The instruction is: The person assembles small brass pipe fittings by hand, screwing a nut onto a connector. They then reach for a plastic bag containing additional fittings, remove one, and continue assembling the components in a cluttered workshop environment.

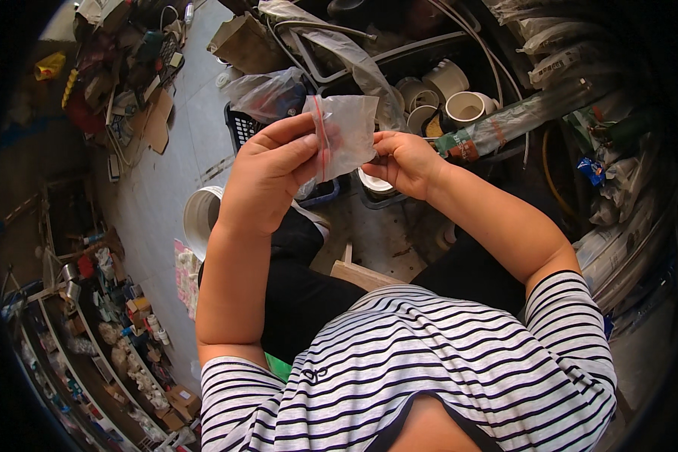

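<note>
Holding: I see both hands raised in front of the chest, sharing one small clear plastic bag (pixel 348 132) with a red strip down its near edge.
Left hand: the left hand (pixel 267 177) is closed on the bag's left edge, thumb and forefinger pinched over the red strip; the other fingers curl in under them.
Right hand: the right hand (pixel 401 160) pinches the bag's lower right corner, fingers bent tight; I cannot tell whether it grips anything besides the bag.
Bag: it hangs between the two grips, upright and a little crumpled, its top corner above both hands. Something reddish shows through it, too blurred for me to name.
Beyond the grip: white pipe fittings (pixel 444 94) lie in a tray just past the right hand, with long wrapped bundles (pixel 535 105) to their right.
Past the left hand: a black crate (pixel 241 128) holds a loose clear plastic sheet (pixel 267 92).
Below the grip: a white bucket (pixel 201 218) stands on the grey floor beside the left forearm; a striped shirt (pixel 429 361) fills the near edge.
Far left: cluttered shelves (pixel 105 324) run well apart from the hands.
</note>
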A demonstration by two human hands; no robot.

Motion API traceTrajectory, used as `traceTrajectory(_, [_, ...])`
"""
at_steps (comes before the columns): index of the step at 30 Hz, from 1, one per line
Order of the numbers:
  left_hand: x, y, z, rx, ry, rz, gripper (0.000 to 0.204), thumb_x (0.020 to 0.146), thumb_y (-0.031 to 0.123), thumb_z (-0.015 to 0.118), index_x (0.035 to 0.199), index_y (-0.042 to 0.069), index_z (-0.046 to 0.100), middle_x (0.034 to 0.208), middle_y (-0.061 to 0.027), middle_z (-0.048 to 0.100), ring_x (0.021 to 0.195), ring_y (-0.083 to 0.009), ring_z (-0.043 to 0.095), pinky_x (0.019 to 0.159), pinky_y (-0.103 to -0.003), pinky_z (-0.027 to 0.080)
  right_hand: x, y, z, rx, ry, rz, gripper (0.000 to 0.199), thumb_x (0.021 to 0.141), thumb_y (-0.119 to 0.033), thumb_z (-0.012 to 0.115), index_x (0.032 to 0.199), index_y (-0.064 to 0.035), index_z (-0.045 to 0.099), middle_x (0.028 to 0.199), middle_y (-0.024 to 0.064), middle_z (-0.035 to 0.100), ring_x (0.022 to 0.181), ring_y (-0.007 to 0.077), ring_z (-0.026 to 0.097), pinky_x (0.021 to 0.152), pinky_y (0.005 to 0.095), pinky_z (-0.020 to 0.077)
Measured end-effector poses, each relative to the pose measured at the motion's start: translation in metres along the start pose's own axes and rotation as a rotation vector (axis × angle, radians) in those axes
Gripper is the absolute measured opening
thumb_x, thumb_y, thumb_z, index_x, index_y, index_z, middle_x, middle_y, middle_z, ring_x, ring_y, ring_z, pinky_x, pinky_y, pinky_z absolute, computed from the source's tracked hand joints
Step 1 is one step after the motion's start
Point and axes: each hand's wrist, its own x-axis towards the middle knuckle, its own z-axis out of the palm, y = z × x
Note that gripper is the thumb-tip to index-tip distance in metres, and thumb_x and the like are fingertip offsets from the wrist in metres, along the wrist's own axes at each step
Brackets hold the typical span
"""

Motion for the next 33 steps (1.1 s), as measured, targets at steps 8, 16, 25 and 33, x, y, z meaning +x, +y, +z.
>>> traceTrajectory(8, [-0.002,0.004,-0.008,-0.281,-0.024,-0.014,0.031,0.089,0.006,0.042,0.116,-0.008,0.046,0.11,-0.0178,0.055,0.094,-0.0213,0.059,0.083,-0.028,0.051,0.002,-0.01,-0.007,0.066,-0.024,-0.031,0.026,0.08,0.002,0.038,0.104,0.0046,0.048,0.092,0.0137,0.057,0.078,0.0198,0.06,0.066,0.0278,0.0543])
traceTrajectory(16, [-0.003,0.005,-0.012,-0.518,-0.167,-0.096,0.035,0.089,0.01,0.039,0.117,-0.011,0.043,0.114,-0.0232,0.052,0.103,-0.0293,0.055,0.089,-0.034,0.048,0.002,-0.013,-0.007,0.079,-0.024,-0.014,0.027,0.078,0.003,0.038,0.104,0.0051,0.047,0.09,0.0132,0.057,0.073,0.0174,0.061,0.063,0.0258,0.0555])
traceTrajectory(25, [-0.001,0.002,-0.011,-0.318,-0.035,-0.062,0.035,0.08,-0.007,0.048,0.115,-0.01,0.045,0.109,-0.0189,0.055,0.094,-0.0218,0.06,0.081,-0.026,0.053,0.003,-0.012,-0.006,0.058,-0.031,-0.019,0.027,0.079,0.003,0.037,0.104,0.0051,0.047,0.089,0.0131,0.057,0.071,0.0169,0.061,0.061,0.0253,0.0557])
traceTrajectory(33, [0.015,0.0,0.001,0.135,0.073,0.102,0.033,0.076,-0.005,0.054,0.109,-0.008,0.053,0.098,-0.0126,0.06,0.084,-0.0153,0.06,0.074,-0.025,0.051,0.004,-0.006,-0.005,0.037,0.004,-0.021,0.028,0.08,0.002,0.037,0.106,0.0054,0.047,0.091,0.0139,0.056,0.074,0.0189,0.06,0.062,0.0271,0.0551])
